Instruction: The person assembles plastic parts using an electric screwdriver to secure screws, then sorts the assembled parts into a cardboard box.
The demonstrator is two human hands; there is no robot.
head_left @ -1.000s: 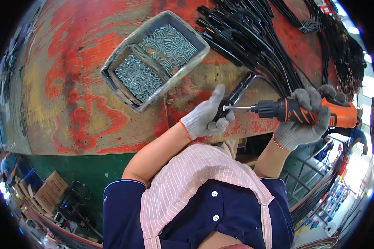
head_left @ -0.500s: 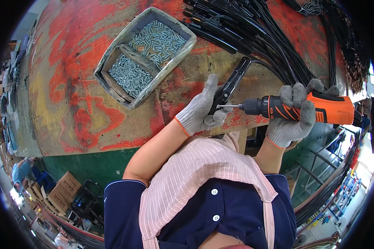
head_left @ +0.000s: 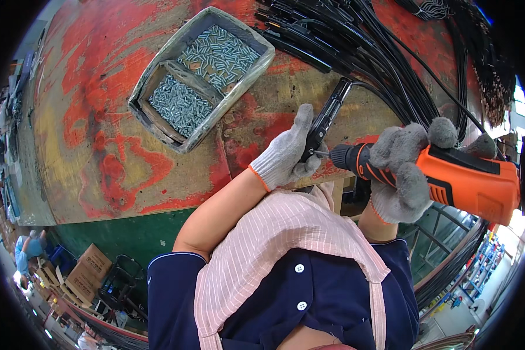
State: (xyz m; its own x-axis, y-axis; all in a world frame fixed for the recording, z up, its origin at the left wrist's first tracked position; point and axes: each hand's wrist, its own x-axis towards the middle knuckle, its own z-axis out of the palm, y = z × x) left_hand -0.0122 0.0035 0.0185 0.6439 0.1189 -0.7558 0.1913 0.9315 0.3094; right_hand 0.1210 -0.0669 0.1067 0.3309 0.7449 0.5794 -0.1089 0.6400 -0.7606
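Note:
My left hand (head_left: 284, 150), in a grey knit glove with an orange cuff, grips a long, narrow black plastic part (head_left: 331, 108). A cable leaves the far end of the part. My right hand (head_left: 403, 160), gloved likewise, is wrapped round an orange and black power screwdriver (head_left: 475, 182). The tool tilts, its rear end raised at the right, and its thin metal bit (head_left: 320, 153) points left at the near end of the black part, meeting it at a small screw head. Part of the left fingers is hidden behind the part.
A worn two-compartment tray (head_left: 234, 100) stands on the red-patched table (head_left: 99, 125), with short screws (head_left: 179, 106) in one side and longer screws (head_left: 223, 57) in the other. Similar black parts (head_left: 309, 35) and bundled cables (head_left: 394, 76) lie at the back right. Cardboard boxes (head_left: 89, 269) stand lower left.
The screwdriver's rear end has swung down and right in the picture, and the tool looks larger. Less of its bit shows. My left hand and the black part have barely shifted.

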